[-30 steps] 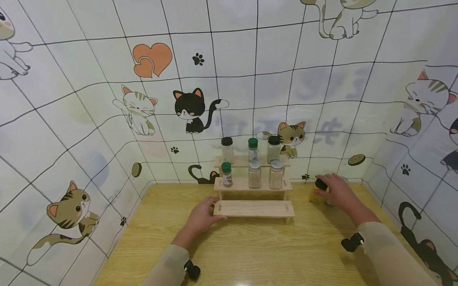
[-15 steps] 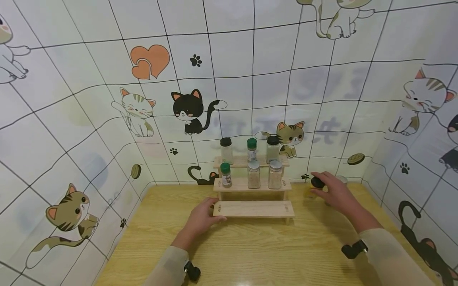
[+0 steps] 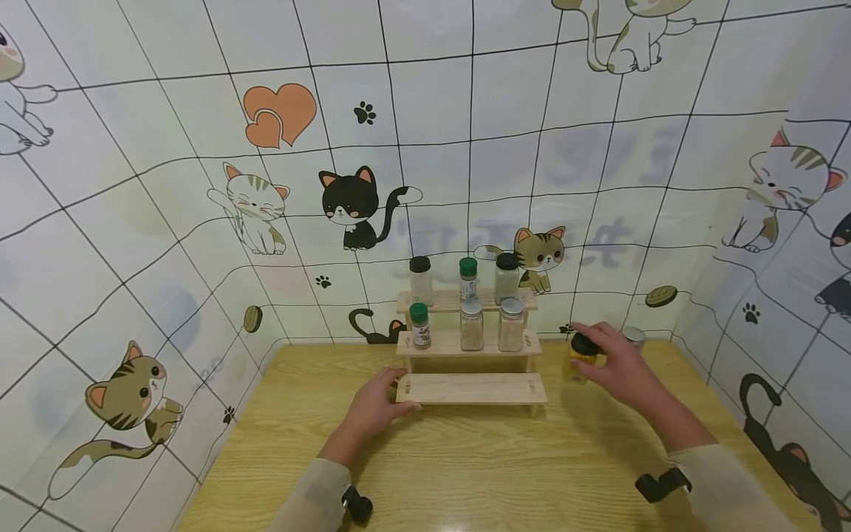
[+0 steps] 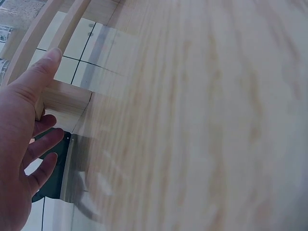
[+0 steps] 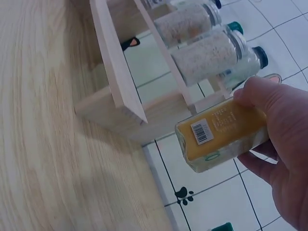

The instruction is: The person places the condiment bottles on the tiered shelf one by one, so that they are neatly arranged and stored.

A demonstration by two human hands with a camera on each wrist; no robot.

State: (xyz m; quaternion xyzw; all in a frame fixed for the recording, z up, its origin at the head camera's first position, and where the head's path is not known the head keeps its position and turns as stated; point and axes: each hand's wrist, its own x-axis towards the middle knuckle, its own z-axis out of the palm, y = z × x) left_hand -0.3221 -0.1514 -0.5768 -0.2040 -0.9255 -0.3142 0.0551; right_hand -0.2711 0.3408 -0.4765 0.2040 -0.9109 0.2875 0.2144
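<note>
My right hand holds a square glass spice jar with orange-yellow powder and a black lid. Thumb and fingers pinch it near the lid, to the right of a three-tier wooden spice rack. In the right wrist view the jar's base appears raised off the table, with a barcode label on it. My left hand grips the left end of the rack's lowest step, thumb along the front edge. That lowest step bears no jars.
On the middle step stand a green-capped jar and two silver-lidded jars. The top step carries two black-lidded jars and a green-capped one. Another silver-lidded jar stands behind my right hand. Cat-print sheeting walls the table.
My right hand has brought the yellow spice jar slightly left and nearer to me, away from the silver-lidded jar behind it. The left hand stays on the rack.
</note>
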